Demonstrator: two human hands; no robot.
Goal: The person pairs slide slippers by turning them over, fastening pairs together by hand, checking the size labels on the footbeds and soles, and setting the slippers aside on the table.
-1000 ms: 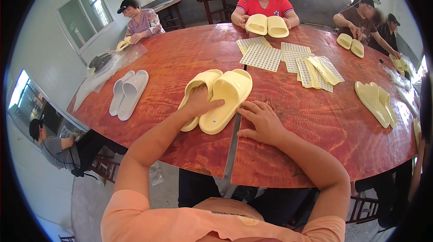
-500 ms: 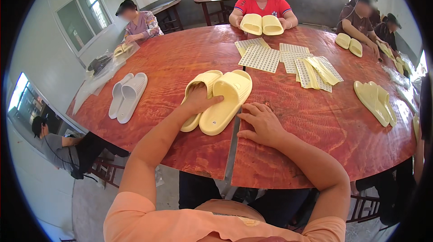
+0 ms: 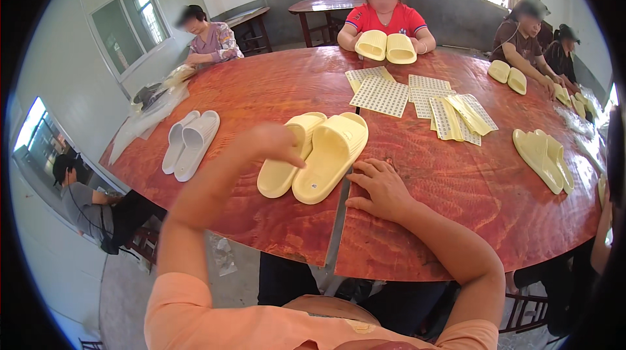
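Note:
A pair of pale yellow slippers lies in front of me, soles down, toes pointing away. The right slipper (image 3: 327,171) has a small round sticker near its heel. Over the left slipper (image 3: 276,178) hovers my left hand (image 3: 264,143), smeared by motion, with a finger or thumb extending toward the right slipper. Its other fingers are hidden, so I cannot tell whether they hold anything. My right hand (image 3: 383,188) rests on the red-brown wooden table (image 3: 417,239) beside the pair, fingers spread, holding nothing. Several sticker sheets (image 3: 379,96) lie beyond the slippers.
White slippers (image 3: 192,145) lie at left, near clear plastic bags (image 3: 153,105). Another yellow pair (image 3: 541,160) is at right. Across the table, a person in red (image 3: 389,22) holds yellow slippers (image 3: 386,46). Other people sit around. A gap (image 3: 339,226) splits the tabletop.
My left hand has come out of the left slipper's strap and lifted back toward me. My right hand stays on the table. The view has tilted slightly.

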